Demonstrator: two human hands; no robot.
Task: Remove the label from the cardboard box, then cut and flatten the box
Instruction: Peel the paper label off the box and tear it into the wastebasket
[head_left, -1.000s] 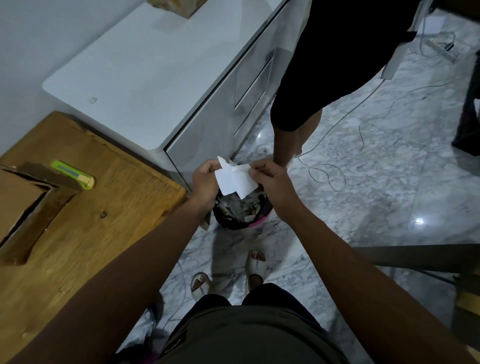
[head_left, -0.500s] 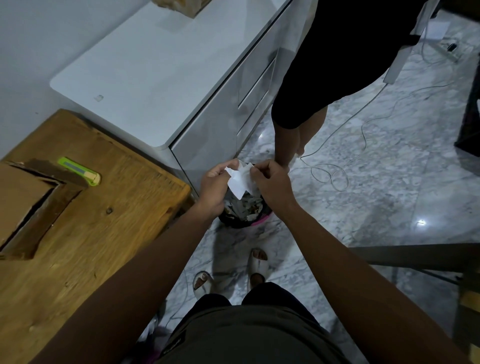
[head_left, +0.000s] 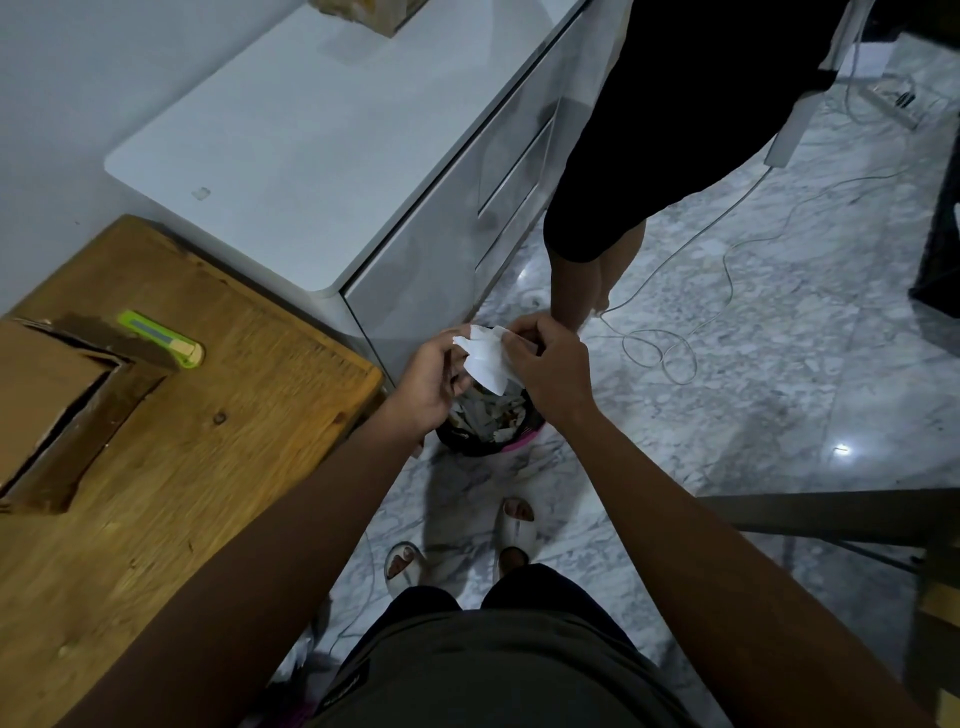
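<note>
A crumpled white label (head_left: 485, 361) is pinched between my left hand (head_left: 428, 382) and my right hand (head_left: 550, 366), both held out over a small black-lined bin (head_left: 488, 421) on the floor. The bin holds scraps of paper. The brown cardboard box (head_left: 57, 400) lies on the wooden table (head_left: 208, 467) at the far left, one flap open. A green utility knife (head_left: 161, 338) rests on the table just behind the box.
A white cabinet (head_left: 322, 150) with drawers stands behind the table. Another person's leg (head_left: 587, 275) is just beyond the bin. White cables (head_left: 670, 348) trail over the marble floor. My sandalled feet (head_left: 514, 525) are below the bin. A dark frame (head_left: 831, 514) sits right.
The label has been folded and crumpled smaller between my two hands, which stay over the bin. The view has shifted slightly.
</note>
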